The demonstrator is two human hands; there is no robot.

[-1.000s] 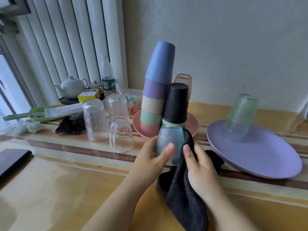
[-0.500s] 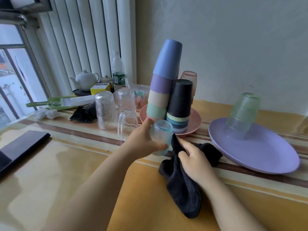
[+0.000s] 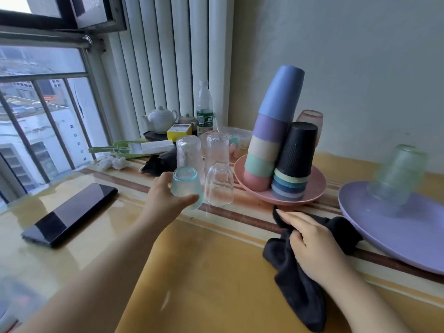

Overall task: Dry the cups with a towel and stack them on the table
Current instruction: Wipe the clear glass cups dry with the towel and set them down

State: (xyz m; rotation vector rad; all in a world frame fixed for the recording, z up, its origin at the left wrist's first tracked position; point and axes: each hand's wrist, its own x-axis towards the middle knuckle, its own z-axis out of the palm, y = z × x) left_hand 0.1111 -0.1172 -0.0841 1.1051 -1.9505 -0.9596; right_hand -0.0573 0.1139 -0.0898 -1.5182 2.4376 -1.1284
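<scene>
- Head view: your left hand grips the pale blue glass cup upside down, thumb and fingers curled round its wall, just left of the small clear glass and in front of the tall textured glass; you cannot tell whether its rim touches the table.
- Your right hand rests on the dark towel, fingers bent and pinching a fold of it; the towel lies bunched on the near table, its right edge against the purple plate.
- Open room lies in the near middle, the yellow stretch between your forearms, and to the left up to the black flat case.
- The far side is crowded: a second tall clear glass stands behind the small one, and the pink plate to the right carries a leaning stack of coloured cups with a black-topped stack against it.
- A green glass sits upturned on the purple plate at far right, blurred.
- At the back by the window stand a white teapot, a yellow box and a water bottle; its green label carries writing too small to read.
</scene>
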